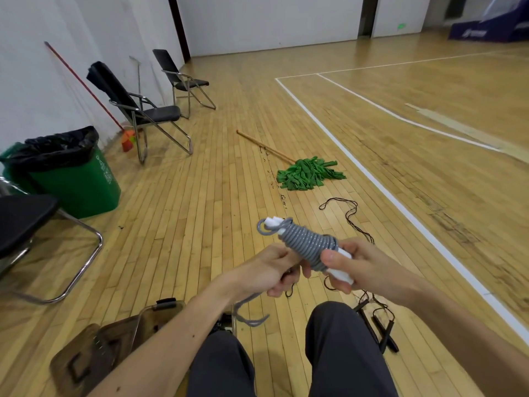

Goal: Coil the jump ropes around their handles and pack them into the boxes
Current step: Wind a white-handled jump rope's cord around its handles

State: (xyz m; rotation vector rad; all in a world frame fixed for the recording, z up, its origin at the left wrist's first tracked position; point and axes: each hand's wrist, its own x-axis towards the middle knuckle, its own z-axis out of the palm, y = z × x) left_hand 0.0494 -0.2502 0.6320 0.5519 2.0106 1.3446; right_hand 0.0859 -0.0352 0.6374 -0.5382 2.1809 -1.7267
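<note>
A grey jump rope point(307, 241) is wound in tight turns around its two white handles, held above my knees. My right hand point(353, 265) grips the near end of the white handles, thumb on the coil. My left hand point(274, 270) holds the loose grey rope end, which hangs down in a loop point(252, 318) below it. A second jump rope, thin and black point(350, 216), lies uncoiled on the floor to the right, with its black handles point(380, 330) beside my right leg. A clear plastic box point(154, 316) stands on the floor at lower left.
A green mop point(310, 173) lies on the wooden floor ahead. Folding chairs point(143, 110) stand along the left wall, with a green bin point(74, 173) lined in black beside them. A brown lid or box point(86, 359) lies by my left leg.
</note>
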